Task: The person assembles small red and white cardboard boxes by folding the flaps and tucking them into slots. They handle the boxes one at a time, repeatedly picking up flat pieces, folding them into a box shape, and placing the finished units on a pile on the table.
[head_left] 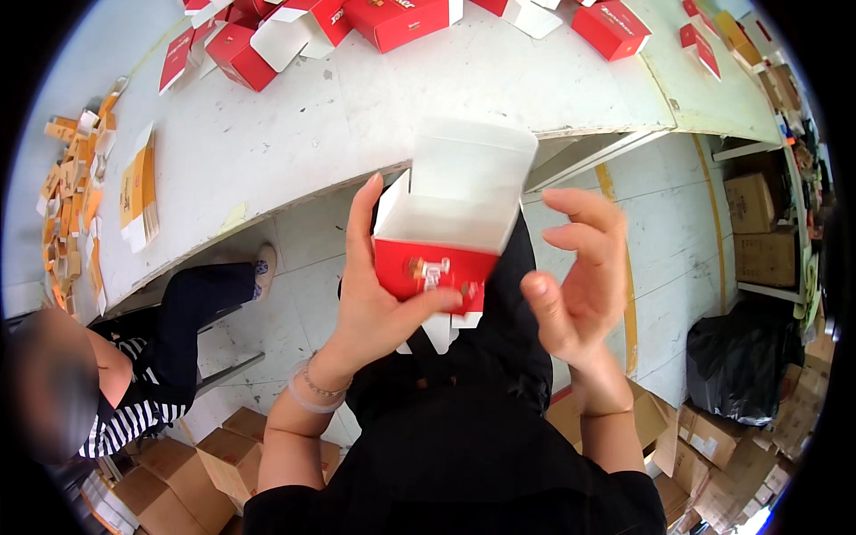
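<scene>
A small red carton [406,267] with a white inside is in front of my body, below the table's edge. Its white lid flap [473,169] stands up, so the top is open, and white flaps also hang loose at its lower end. My left hand [379,299] grips the carton from the left, thumb across the red front and fingers up along the side. To the right of the carton, apart from it, my right hand [580,276] is held up with fingers spread and curved, nothing in it.
A white table [312,134] curves across the far side. Several red cartons [401,20] lie along its back, and flat orange cartons [138,192] on its left. A person in stripes [134,419] sits at left. Brown boxes [165,481] and a black bag [740,366] stand around me.
</scene>
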Demonstrator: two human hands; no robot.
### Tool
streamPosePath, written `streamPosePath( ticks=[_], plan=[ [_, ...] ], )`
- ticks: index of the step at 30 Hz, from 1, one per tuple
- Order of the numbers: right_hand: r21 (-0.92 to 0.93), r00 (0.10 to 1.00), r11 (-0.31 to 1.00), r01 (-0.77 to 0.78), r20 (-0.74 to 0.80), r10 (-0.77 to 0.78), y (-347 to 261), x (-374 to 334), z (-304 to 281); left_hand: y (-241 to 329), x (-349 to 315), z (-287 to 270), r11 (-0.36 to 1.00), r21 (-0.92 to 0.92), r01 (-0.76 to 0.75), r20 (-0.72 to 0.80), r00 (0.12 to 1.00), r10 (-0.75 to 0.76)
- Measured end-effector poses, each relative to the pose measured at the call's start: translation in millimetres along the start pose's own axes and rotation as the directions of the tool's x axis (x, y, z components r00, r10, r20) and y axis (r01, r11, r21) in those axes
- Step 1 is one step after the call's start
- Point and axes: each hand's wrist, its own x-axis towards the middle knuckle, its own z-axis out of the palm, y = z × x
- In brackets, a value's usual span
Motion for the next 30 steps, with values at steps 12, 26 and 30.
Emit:
streamPosePath(
  ticks=[12, 26, 30],
  plan=[
    [-0.062, 0.999, 0.998, 0.033, 0.039, -0.031, 13, -40, 3, -27, -12, -14, 0.933, 0.245, -0.264, 0.371, 0.915, 0.161],
    [0.190, 0.817, 0.852, -0.488, 0.444, 0.369, 3, -31, 8, -15, -2, -22, 0.817, 0.518, -0.253, 0.272, 0.954, 0.124],
    [0.254, 0.817, 0.902, -0.349, 0.553, 0.160, 6, -23, 5, -9, -4, -19, 0.891, 0.450, -0.060, 0.184, 0.982, -0.027]
  ],
)
